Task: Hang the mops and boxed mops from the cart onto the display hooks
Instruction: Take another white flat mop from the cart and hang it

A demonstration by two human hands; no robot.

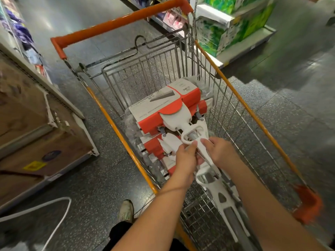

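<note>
Left hand and right hand both curl their fingers round the white plastic handle of the top mop; it lies on other mops inside the wire cart; the cart's sides enclose them; cardboard boxes stand left, green cartons beyond.

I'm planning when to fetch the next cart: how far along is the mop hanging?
Done: nothing can be confirmed; no display hooks or hung mops are in view. In hand: the left hand and right hand grip the white handle of the top mop, which lies in the cart. Left: that mop plus the stacked mops under it.
</note>
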